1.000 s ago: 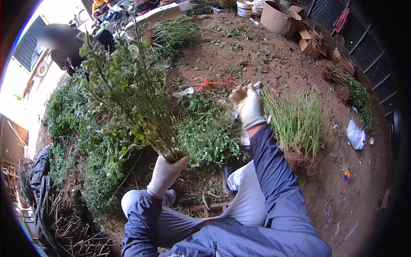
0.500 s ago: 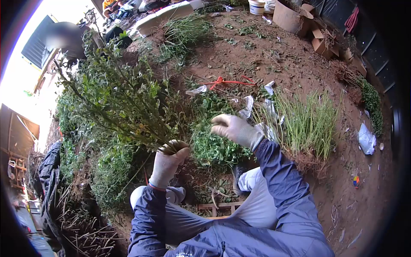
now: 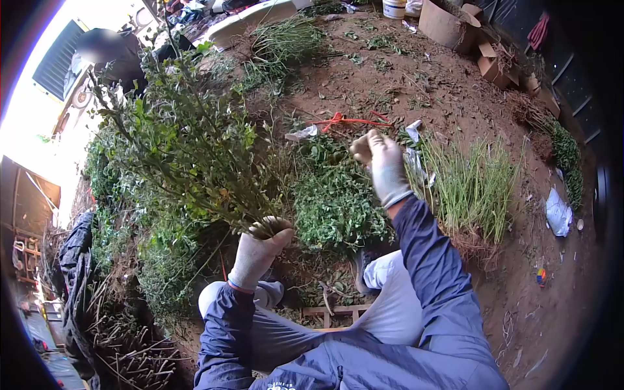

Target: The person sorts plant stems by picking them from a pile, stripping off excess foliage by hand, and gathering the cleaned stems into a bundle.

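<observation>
My left hand (image 3: 260, 250), in a pale knit glove, is closed around the lower stems of a large bunch of leafy stems (image 3: 188, 143). The bunch leans up and to the left, its leaves partly dry. My right hand (image 3: 385, 166), gloved too, is raised apart from the bunch, over the right edge of a low pile of green leafy sprigs (image 3: 335, 208). Its fingers are curled in, their tips darkened; whether anything is between them is hidden. Right of it stands a bundle of thin green stems with roots (image 3: 471, 192).
A red ribbon (image 3: 351, 120) and white scraps (image 3: 414, 131) lie on the soil. More greenery (image 3: 172, 276) and cut sticks (image 3: 140, 354) lie at left. Cardboard (image 3: 448, 26), a white bucket (image 3: 394, 8) and a plant bundle (image 3: 283, 49) are farther back. Another person (image 3: 117, 62) sits upper left.
My right hand has moved right and up, away from the bunch, and its fingers now point upward, more curled. My left hand keeps hold of the leafy stems, shifted slightly.
</observation>
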The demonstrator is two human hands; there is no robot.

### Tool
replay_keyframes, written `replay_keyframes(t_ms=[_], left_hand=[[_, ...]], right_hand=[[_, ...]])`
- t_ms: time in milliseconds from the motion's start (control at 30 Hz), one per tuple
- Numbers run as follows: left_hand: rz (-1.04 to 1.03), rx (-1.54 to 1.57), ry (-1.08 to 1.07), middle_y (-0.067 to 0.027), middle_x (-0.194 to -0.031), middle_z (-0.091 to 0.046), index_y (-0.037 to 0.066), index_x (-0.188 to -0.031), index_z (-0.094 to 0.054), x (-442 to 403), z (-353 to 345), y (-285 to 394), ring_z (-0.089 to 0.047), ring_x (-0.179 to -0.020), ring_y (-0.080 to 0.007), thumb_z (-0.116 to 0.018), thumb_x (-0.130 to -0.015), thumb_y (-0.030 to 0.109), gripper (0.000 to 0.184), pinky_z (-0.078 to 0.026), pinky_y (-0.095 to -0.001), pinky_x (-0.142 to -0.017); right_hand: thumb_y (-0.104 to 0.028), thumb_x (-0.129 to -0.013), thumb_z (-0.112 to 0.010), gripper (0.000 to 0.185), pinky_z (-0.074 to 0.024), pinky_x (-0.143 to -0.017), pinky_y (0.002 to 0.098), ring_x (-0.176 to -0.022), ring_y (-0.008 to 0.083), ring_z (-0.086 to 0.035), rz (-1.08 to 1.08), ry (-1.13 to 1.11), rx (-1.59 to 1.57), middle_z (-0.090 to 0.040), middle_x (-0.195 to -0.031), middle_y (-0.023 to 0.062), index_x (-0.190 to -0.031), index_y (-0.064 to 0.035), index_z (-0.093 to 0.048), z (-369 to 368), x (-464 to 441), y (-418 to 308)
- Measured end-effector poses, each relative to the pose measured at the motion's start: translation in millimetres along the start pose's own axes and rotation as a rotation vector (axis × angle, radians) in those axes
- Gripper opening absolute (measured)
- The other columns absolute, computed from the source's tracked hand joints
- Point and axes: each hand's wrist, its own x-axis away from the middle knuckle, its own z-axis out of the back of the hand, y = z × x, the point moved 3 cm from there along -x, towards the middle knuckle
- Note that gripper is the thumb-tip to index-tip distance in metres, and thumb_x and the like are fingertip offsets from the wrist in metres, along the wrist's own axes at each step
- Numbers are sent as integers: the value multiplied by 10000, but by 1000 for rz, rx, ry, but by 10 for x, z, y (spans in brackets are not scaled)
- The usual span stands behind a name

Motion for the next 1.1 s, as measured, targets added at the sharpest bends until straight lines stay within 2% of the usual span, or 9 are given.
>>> replay_keyframes(t_ms=[133, 233, 267, 400, 467, 600, 733, 933, 1100], left_hand=[[3, -91, -2, 55, -836, -685, 36, -1028, -755, 16, -5, -23, -587, -742, -37, -739, -952, 103, 103, -485, -234, -664], [-48, -135, -8, 43, -825, -689, 36, -1035, -754, -11, -71, -60, -590, -732, -48, -721, -958, 99, 105, -484, -246, -652], [-72, -136, -20, 40, -824, -690, 34, -1031, -753, -26, -91, -78, -592, -729, -51, -718, -955, 94, 103, -484, -249, -649], [-221, -217, -22, 20, -803, -699, 0, -999, -747, -70, -170, -75, -621, -737, -85, -701, -940, 70, 102, -510, -280, -671], [-183, -223, -12, 18, -806, -702, -1, -997, -748, -59, -179, -79, -624, -738, -86, -707, -939, 79, 107, -513, -279, -674], [-130, -192, 6, 8, -809, -708, -3, -1000, -750, -54, -200, -45, -628, -737, -80, -722, -938, 103, 127, -518, -271, -677], [-2, -119, -5, 26, -816, -706, 7, -1010, -760, -74, -199, 19, -626, -743, -62, -732, -943, 118, 132, -506, -249, -672], [-54, -119, 1, 41, -868, -704, 16, -1042, -763, -73, -217, 79, -615, -799, -52, -729, -957, 126, 143, -507, -242, -727], [-113, -113, -5, 49, -859, -699, 21, -1031, -763, -72, -258, 90, -616, -794, -54, -722, -960, 127, 134, -508, -246, -723]], right_hand=[[-343, -1106, -552, 344, -577, -831, 292, -941, 137, -710, 95, -268, 207, -756, -1033, 50, -1092, -44, -720, -1, 141, -43], [-388, -1032, -665, 392, -561, -954, 357, -1077, 228, -687, 250, -483, 422, -725, -1119, 137, -1129, -9, -691, -414, 608, -295], [-446, -1019, -660, 447, -539, -979, 413, -1071, 292, -677, 505, -505, 580, -706, -1114, 157, -1096, -8, -701, -524, 667, -190], [-422, -1033, -618, 430, -528, -838, 443, -889, 321, -658, 598, -546, 778, -690, -939, 150, -981, -6, -711, -786, 919, 228], [-397, -1041, -626, 406, -534, -794, 346, -813, 211, -659, -20, -666, 654, -704, -833, 92, -933, -21, -735, -806, 942, 232], [-295, -1072, -569, 385, -517, -701, 399, -691, 205, -617, 30, -475, 336, -667, -723, 100, -915, 21, -724, -773, 938, 409], [-281, -1123, -498, 383, -523, -936, 323, -972, 168, -685, -97, -392, 148, -749, -1026, 77, -1047, 15, -728, -659, 788, 312], [-255, -1131, -483, 347, -546, -839, 288, -924, 148, -683, -201, -196, -173, -745, -1020, 70, -1064, -2, -710, -571, 623, 217], [-249, -1124, -508, 263, -585, -916, 385, -994, 226, -714, -202, -82, -459, -724, -1068, 97, -1057, -35, -646, -410, 374, 236]])
